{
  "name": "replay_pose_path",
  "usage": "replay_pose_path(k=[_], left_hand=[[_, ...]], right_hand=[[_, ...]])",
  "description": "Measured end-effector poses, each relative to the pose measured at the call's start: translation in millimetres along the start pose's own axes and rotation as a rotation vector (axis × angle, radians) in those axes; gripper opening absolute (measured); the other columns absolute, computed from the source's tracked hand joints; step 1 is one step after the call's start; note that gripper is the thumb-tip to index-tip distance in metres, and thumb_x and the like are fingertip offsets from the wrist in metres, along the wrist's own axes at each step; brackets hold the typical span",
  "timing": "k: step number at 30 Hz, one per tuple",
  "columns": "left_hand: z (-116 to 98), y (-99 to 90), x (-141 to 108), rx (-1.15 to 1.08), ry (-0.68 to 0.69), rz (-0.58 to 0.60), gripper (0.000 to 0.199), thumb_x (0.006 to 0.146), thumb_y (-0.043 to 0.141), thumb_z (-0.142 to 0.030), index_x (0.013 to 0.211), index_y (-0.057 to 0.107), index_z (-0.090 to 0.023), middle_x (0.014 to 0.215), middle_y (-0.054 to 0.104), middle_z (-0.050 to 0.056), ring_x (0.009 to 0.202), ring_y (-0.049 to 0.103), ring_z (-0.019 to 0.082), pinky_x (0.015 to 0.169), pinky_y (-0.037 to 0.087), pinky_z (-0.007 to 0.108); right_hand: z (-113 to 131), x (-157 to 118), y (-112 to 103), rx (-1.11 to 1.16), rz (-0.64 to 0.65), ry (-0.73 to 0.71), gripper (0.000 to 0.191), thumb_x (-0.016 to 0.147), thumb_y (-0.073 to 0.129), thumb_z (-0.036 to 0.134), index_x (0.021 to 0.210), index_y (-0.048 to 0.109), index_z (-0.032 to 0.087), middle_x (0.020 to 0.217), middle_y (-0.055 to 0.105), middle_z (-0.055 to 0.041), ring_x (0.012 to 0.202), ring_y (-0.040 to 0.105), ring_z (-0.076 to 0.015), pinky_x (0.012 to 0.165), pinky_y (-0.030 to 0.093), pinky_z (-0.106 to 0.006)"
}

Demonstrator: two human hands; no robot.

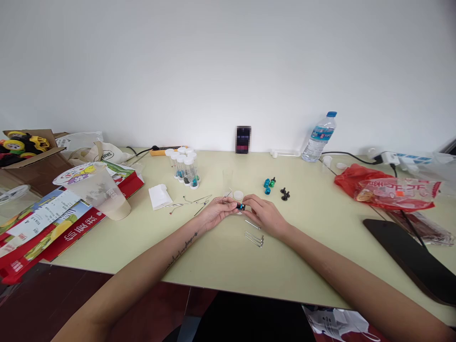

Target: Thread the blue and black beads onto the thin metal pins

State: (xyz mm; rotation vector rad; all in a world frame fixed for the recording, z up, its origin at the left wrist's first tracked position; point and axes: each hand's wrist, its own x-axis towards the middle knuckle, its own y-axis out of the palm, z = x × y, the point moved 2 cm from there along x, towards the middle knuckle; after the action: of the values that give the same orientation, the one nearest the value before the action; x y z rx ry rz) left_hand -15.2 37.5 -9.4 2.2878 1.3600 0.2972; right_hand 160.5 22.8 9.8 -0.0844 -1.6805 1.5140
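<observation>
My left hand (221,212) is closed in a pinch on a small black piece with blue spots (241,207). A thin metal rod also runs along its fingers. The bent fingers of my right hand (264,213) close on the piece's other end. Just beyond the hands are a clear tube (228,178), standing upright, and a white cap (238,195). Several metal pins (253,239) lie beside my right hand. Blue and green bead-like pieces (268,184) and black pieces (285,194) sit further right. Thin metal sticks (194,199) lie left of my left hand.
White-capped clear tubes (183,166) stand at the back left, near a white packet (160,196). A plastic cup (112,199) and boxes crowd the left. A phone (243,140) leans on the wall. A water bottle (319,137), red bag (366,185) and black object (409,256) are right.
</observation>
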Motion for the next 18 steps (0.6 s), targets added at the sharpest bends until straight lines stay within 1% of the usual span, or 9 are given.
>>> replay_pose_path(k=[2,7,12,18], left_hand=[[-0.3,-0.1,0.0,-0.001,0.002,-0.012,0.019,0.062,0.077,-0.021,0.074,0.066,-0.010,0.074,0.065,0.004,0.069,0.060,0.010,0.082,0.044,0.026],[-0.6,0.6,-0.5,0.011,-0.010,-0.009,0.020,0.062,0.077,-0.021,0.074,0.066,-0.009,0.076,0.065,0.006,0.069,0.060,0.011,0.082,0.044,0.026],[-0.3,-0.2,-0.1,-0.008,0.000,-0.013,0.020,0.061,0.077,-0.021,0.074,0.066,-0.010,0.073,0.065,0.004,0.069,0.060,0.011,0.083,0.044,0.027],[1.0,-0.1,0.2,0.012,-0.011,0.016,0.021,0.063,0.077,-0.021,0.077,0.067,-0.009,0.076,0.065,0.005,0.070,0.061,0.011,0.083,0.044,0.027]], right_hand=[[0.0,-0.3,0.4,0.005,-0.009,-0.004,0.018,0.095,0.035,0.031,0.099,0.048,0.020,0.103,0.060,-0.0081,0.066,0.057,-0.0136,0.062,0.045,-0.027],[-1.0,-0.6,0.9,0.013,-0.004,0.006,0.020,0.095,0.036,0.033,0.093,0.050,0.020,0.096,0.061,-0.0075,0.066,0.058,-0.0146,0.061,0.045,-0.027],[0.2,-0.8,0.4,0.029,-0.017,0.000,0.018,0.095,0.035,0.032,0.100,0.047,0.020,0.103,0.060,-0.0087,0.062,0.056,-0.0132,0.059,0.044,-0.027],[-1.8,-1.1,-1.1,0.051,-0.006,0.021,0.022,0.095,0.034,0.034,0.090,0.049,0.019,0.093,0.061,-0.0066,0.068,0.056,-0.0149,0.062,0.044,-0.027]])
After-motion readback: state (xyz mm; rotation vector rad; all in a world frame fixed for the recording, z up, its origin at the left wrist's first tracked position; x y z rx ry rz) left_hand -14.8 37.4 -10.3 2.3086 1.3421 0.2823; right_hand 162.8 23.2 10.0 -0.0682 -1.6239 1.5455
